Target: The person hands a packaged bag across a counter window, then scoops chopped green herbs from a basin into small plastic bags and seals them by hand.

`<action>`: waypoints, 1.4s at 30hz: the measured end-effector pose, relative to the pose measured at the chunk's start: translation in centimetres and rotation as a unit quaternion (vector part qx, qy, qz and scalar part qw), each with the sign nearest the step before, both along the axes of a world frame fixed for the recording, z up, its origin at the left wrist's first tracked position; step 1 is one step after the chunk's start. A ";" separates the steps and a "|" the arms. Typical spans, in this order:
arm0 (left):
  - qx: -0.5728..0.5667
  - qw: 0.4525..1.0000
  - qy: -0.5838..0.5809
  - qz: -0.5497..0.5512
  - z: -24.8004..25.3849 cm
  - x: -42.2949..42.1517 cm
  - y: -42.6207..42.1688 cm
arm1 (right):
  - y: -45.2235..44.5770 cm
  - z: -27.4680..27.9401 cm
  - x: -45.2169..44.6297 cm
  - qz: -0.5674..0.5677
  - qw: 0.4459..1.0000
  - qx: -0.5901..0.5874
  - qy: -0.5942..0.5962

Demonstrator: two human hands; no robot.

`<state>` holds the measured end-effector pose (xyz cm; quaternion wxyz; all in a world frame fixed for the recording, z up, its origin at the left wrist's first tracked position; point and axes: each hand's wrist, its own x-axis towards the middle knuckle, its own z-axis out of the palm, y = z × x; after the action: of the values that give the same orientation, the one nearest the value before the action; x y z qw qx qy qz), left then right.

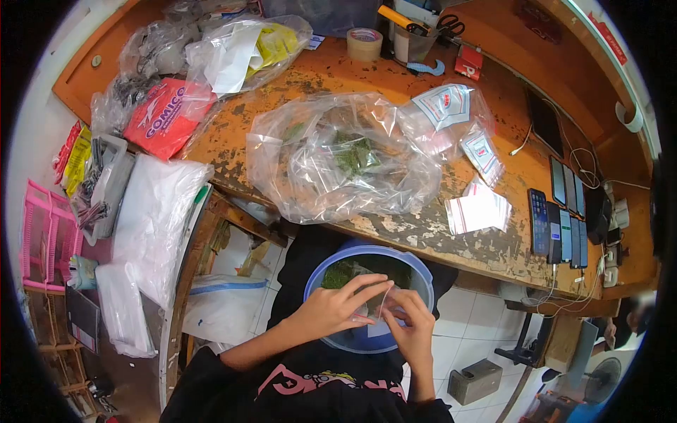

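Note:
My left hand (338,303) and my right hand (409,319) are close together over a blue tub (316,276) in my lap. Between them is a small clear plastic bag (377,309), pinched by the fingers of both hands. Dark green leafy material (340,273) lies in the tub, partly hidden by my hands. On the table in front, a large clear plastic bag (282,169) lies open, with some green material (355,155) in it. To its right are packs of small clear bags (482,155) and a loose stack of small bags (479,211).
The worn wooden table (395,236) has its front edge just beyond the tub. Several phones (539,222) and cables stand at the right. Tape (364,44), scissors (450,27) and a red bag (168,116) are farther back. White plastic sheets (151,218) lie at the left.

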<state>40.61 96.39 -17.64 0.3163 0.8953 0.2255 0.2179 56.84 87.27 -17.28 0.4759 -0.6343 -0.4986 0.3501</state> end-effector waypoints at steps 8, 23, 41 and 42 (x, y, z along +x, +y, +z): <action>-0.054 0.997 0.054 0.006 -1.4 -0.6 -0.8 | 0.2 0.3 -0.2 0.074 0.973 -0.018 -0.218; -0.434 0.868 -0.194 0.142 -0.4 -5.1 2.2 | -1.0 -12.5 -1.6 0.345 0.861 -0.062 -0.369; -0.461 0.844 -0.237 0.137 -1.4 -6.3 2.7 | 3.5 -9.8 -4.5 0.027 0.998 0.051 -0.031; -0.456 0.849 -0.233 0.131 -1.5 -6.3 2.7 | 2.6 -9.9 -3.9 0.096 0.995 0.023 -0.028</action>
<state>34.34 99.12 -19.16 0.7004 0.5355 0.3346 0.3328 52.92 89.84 -27.16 0.4401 -0.5823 -0.5782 0.3646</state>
